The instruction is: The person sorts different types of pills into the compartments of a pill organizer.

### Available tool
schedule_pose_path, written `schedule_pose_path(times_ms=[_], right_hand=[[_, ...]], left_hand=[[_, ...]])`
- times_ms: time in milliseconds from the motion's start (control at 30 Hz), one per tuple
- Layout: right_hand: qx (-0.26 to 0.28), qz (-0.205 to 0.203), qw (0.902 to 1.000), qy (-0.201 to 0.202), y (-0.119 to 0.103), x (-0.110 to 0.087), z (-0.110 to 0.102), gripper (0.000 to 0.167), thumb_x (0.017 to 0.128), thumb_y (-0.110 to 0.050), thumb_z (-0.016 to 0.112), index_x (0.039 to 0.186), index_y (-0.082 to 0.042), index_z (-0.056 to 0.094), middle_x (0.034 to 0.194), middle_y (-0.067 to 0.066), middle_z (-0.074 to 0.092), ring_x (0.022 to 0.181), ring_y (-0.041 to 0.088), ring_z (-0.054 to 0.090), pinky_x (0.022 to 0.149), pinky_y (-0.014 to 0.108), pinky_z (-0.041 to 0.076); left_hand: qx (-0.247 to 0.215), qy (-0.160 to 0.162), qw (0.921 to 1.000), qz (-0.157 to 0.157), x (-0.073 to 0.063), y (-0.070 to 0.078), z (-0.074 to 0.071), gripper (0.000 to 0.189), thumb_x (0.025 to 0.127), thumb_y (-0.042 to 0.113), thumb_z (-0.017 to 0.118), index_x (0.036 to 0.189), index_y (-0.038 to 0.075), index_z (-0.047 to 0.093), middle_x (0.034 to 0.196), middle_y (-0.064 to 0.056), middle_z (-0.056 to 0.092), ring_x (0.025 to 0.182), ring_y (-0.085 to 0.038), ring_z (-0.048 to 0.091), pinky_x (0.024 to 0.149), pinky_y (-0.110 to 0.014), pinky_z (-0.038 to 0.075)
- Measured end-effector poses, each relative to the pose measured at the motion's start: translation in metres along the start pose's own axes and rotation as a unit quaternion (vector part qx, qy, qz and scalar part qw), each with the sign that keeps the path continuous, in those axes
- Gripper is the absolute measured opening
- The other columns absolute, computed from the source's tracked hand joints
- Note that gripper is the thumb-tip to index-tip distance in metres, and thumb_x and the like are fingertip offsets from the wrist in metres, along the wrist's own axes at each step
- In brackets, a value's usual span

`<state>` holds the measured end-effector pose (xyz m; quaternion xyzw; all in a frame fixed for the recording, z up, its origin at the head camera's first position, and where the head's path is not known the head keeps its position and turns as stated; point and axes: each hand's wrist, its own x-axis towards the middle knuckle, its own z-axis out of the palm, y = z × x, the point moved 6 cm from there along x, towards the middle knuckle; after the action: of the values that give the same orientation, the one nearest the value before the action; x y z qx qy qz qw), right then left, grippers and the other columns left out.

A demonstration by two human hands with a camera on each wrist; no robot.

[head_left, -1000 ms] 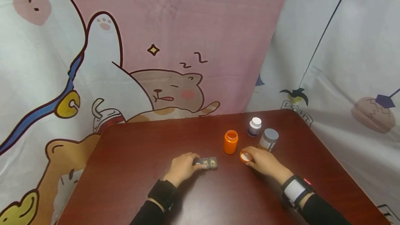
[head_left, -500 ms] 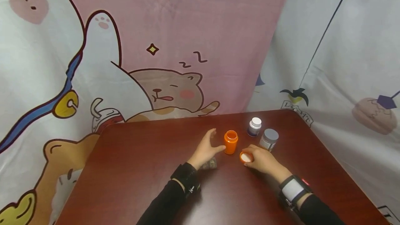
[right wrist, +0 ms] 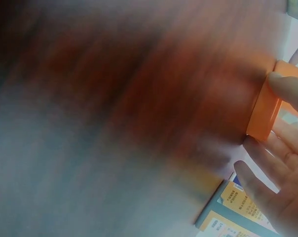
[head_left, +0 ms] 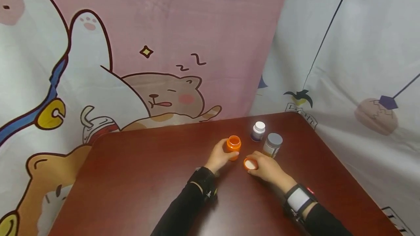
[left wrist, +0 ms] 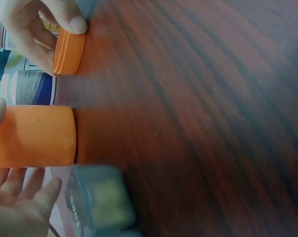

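Note:
An uncapped orange bottle (head_left: 233, 144) stands upright on the table. My left hand (head_left: 219, 157) is around it, thumb across its near side and fingers on the other; its orange wall (left wrist: 35, 136) fills the gap between them. My right hand (head_left: 267, 168) pinches an orange cap (head_left: 251, 164) by its rim, white inside facing up, low at the tabletop. Thumb and fingers sit on the cap (right wrist: 263, 112) in the right wrist view. A small clear pill box (left wrist: 102, 197) with pale contents lies beside the bottle, hidden behind my left hand in the head view.
A white-capped bottle (head_left: 258, 131) and a grey-lidded jar (head_left: 273, 144) stand behind my right hand. The dark red wooden table (head_left: 147, 177) ends at a cartoon-printed cloth (head_left: 213, 46) at the back and right.
My left hand has let go of the pill box, moved right and forward, and taken hold of the orange bottle. My right hand keeps pinching the cap. The head view has swung slightly right.

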<state>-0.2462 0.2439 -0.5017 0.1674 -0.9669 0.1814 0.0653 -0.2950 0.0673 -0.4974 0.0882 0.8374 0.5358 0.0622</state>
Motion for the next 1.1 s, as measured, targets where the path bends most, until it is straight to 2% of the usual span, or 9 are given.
schedule_pose_path(times_ms=[133,300,400,500,667,767,967,1100], right_hand=[[0.004,0.001,1.0,-0.003,0.0,0.001,0.001,0.043,0.07,-0.023,0.088,0.109,-0.014,0.072,0.093,-0.005,0.062,0.078,0.01,0.056,0.071,0.031,0.051],[0.01,0.0,0.9999,-0.006,0.0,-0.001,0.002,0.041,0.07,-0.023,0.088,0.107,-0.014,0.071,0.093,-0.004,0.063,0.078,0.01,0.057,0.07,0.031,0.051],[0.008,0.005,0.9999,-0.012,0.001,-0.002,0.003,0.045,0.071,-0.024,0.088,0.11,-0.012,0.071,0.096,-0.002,0.064,0.08,0.011,0.059,0.072,0.032,0.053],[0.008,0.002,0.9997,-0.024,0.002,-0.001,0.003,0.048,0.072,-0.024,0.088,0.114,-0.009,0.07,0.1,0.0,0.065,0.086,0.014,0.061,0.078,0.036,0.055],[0.021,-0.021,0.999,-0.034,0.0,0.002,-0.002,0.047,0.073,-0.017,0.086,0.115,-0.004,0.069,0.105,0.005,0.064,0.094,0.019,0.062,0.086,0.041,0.056],[0.04,-0.036,0.9982,-0.025,-0.008,0.001,-0.007,0.048,0.074,-0.013,0.084,0.118,-0.002,0.068,0.109,0.008,0.061,0.096,0.02,0.063,0.088,0.041,0.056],[0.095,-0.078,0.9924,0.007,-0.036,0.001,-0.024,0.06,0.074,-0.008,0.08,0.131,-0.002,0.061,0.12,0.009,0.061,0.106,0.021,0.062,0.095,0.044,0.054],[0.094,-0.095,0.9909,0.02,-0.055,-0.001,-0.042,0.071,0.073,-0.007,0.082,0.138,-0.008,0.054,0.128,0.009,0.063,0.113,0.023,0.061,0.098,0.046,0.053]], left_hand=[[0.05,-0.013,0.9984,0.024,-0.013,0.007,0.0,0.062,0.079,0.03,0.084,0.131,0.01,0.057,0.128,-0.01,0.066,0.119,-0.029,0.062,0.106,-0.051,0.047],[0.123,-0.052,0.9892,0.061,-0.045,0.012,0.002,0.061,0.077,0.036,0.085,0.127,0.011,0.059,0.121,-0.005,0.07,0.112,-0.024,0.066,0.098,-0.045,0.052],[0.129,-0.076,0.9863,0.071,-0.067,0.012,0.002,0.06,0.077,0.037,0.085,0.125,0.012,0.06,0.119,-0.003,0.071,0.11,-0.022,0.066,0.096,-0.042,0.053],[0.106,-0.097,0.9877,0.063,-0.082,0.008,-0.002,0.06,0.076,0.034,0.086,0.125,0.011,0.059,0.12,-0.003,0.07,0.111,-0.022,0.066,0.096,-0.041,0.053],[0.051,-0.105,0.9919,0.049,-0.088,-0.001,-0.014,0.058,0.075,0.021,0.088,0.123,0.007,0.059,0.119,-0.008,0.068,0.105,-0.022,0.069,0.089,-0.036,0.057],[0.037,-0.103,0.9928,0.049,-0.088,-0.006,-0.018,0.057,0.074,0.018,0.088,0.122,0.005,0.06,0.118,-0.01,0.069,0.099,-0.021,0.07,0.084,-0.032,0.059],[0.055,-0.084,0.9938,0.046,-0.089,-0.01,-0.021,0.06,0.074,0.023,0.088,0.125,0.005,0.061,0.118,-0.008,0.07,0.099,-0.017,0.067,0.086,-0.031,0.055],[0.055,-0.076,0.9947,0.043,-0.09,-0.009,-0.023,0.061,0.075,0.022,0.087,0.126,0.004,0.06,0.119,-0.009,0.069,0.099,-0.018,0.066,0.085,-0.032,0.055]])
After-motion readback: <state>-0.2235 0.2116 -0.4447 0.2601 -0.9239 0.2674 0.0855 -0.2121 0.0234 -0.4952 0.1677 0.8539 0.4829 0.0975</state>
